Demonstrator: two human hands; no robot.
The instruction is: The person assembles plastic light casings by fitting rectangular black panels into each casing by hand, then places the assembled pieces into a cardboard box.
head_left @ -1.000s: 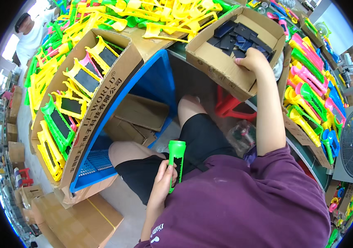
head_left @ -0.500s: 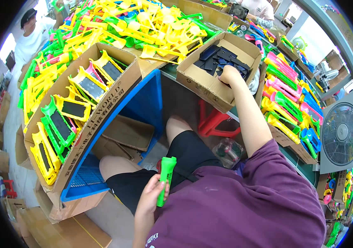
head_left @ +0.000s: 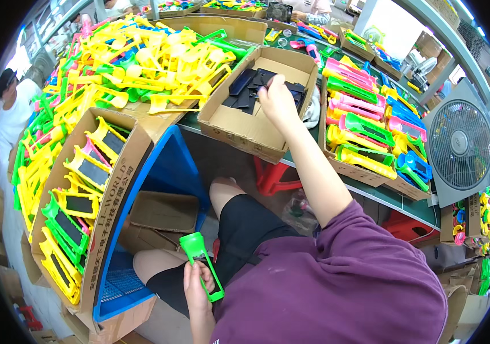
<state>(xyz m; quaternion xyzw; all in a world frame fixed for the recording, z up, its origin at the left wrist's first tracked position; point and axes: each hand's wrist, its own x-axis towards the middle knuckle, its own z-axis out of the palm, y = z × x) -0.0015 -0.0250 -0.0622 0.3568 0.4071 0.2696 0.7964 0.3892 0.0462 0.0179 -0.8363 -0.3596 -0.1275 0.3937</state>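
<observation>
My left hand point(head_left: 195, 286) is closed around a green plastic flashlight-shaped casing point(head_left: 194, 243) above my lap. A long rectangular opening in the casing faces up, with its wide round end pointing away from me. My right hand point(head_left: 279, 102) reaches over an open cardboard box point(head_left: 227, 121), its fingers pinched together. Beneath and beside those fingers lie several flat dark rectangular panels point(head_left: 243, 86). Whatever the fingertips hold is too hidden to name.
At left, a cardboard box point(head_left: 133, 146) of casings with dark panels rests by a blue plastic crate point(head_left: 167, 143). Behind is a heap of yellow and green plastic parts point(head_left: 159, 63). Right are a box of colourful casings point(head_left: 365, 123) and a grey fan point(head_left: 460, 143). A person point(head_left: 18, 109) stands far left.
My left hand has turned the green casing so its opening shows. My right hand stays at the box of panels, its fingers now higher over them. The whole view has shifted.
</observation>
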